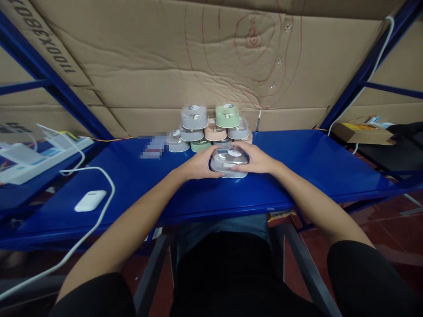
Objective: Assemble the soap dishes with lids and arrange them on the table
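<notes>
Between my two hands is a grey lidded box [228, 169] with a clear domed cover, a round white sticker and a pale front clasp. My left hand [204, 164] grips its left end, and my right hand [256, 159] closes round its right end. Right behind it stands a stepped stack of similar boxes in grey, green and pink. A grey box [194, 119] and a green box [227, 118] sit on top, a pink box [215, 133] lies in the middle row, and the lowest row is partly hidden by my hands.
A blue table [132, 180] carries everything, backed by a cardboard wall [139, 57]. On the left lie a white earbud case [90, 200], a white cable [107, 176] and a power strip [49, 160]. An open cardboard box [363, 133] stands at the right. Blue posts rise on both sides.
</notes>
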{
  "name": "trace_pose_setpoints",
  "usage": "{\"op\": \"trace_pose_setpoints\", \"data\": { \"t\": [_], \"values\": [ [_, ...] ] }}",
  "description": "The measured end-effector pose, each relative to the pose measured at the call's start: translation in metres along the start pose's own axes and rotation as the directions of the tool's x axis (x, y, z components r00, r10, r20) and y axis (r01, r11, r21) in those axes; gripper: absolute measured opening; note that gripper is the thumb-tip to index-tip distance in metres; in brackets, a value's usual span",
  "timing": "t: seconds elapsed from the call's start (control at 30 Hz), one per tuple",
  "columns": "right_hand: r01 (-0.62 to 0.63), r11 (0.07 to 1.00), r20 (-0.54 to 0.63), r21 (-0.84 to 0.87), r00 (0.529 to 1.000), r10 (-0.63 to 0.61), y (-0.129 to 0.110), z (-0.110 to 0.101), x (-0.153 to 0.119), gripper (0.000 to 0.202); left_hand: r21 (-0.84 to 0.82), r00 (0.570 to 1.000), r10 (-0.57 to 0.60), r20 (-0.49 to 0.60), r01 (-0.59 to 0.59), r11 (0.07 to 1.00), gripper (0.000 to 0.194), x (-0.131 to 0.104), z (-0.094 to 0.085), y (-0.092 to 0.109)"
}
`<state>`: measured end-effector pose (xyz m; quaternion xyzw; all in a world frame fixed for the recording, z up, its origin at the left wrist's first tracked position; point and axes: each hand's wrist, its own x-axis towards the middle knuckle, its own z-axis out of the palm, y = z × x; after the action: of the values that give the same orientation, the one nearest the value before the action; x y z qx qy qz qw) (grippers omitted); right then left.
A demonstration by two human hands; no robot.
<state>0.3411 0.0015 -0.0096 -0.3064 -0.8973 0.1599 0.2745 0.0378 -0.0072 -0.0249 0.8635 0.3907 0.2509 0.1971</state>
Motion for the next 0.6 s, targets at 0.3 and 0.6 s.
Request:
{"op": "trace_pose_setpoints", "data": {
  "t": [0.3, 0.6],
  "values": [
    [-0.361, 0.929, 0.161, -0.078, 0.915, 0.369, 0.032, -0.084, -0.025, 0.095, 0.135, 0.992, -0.079, 0.096, 0.065, 0.989, 0.086, -0.007, -0.04, -0.007],
    [-0.469, 0.813, 0.205, -0.347, 0.808, 0.553, 0.059, -0.075, -0.029, 0.117, 0.112, 0.991, -0.053, 0.124, 0.039, 0.993, 0.106, -0.006, -0.031, -0.011]
  ]
}}
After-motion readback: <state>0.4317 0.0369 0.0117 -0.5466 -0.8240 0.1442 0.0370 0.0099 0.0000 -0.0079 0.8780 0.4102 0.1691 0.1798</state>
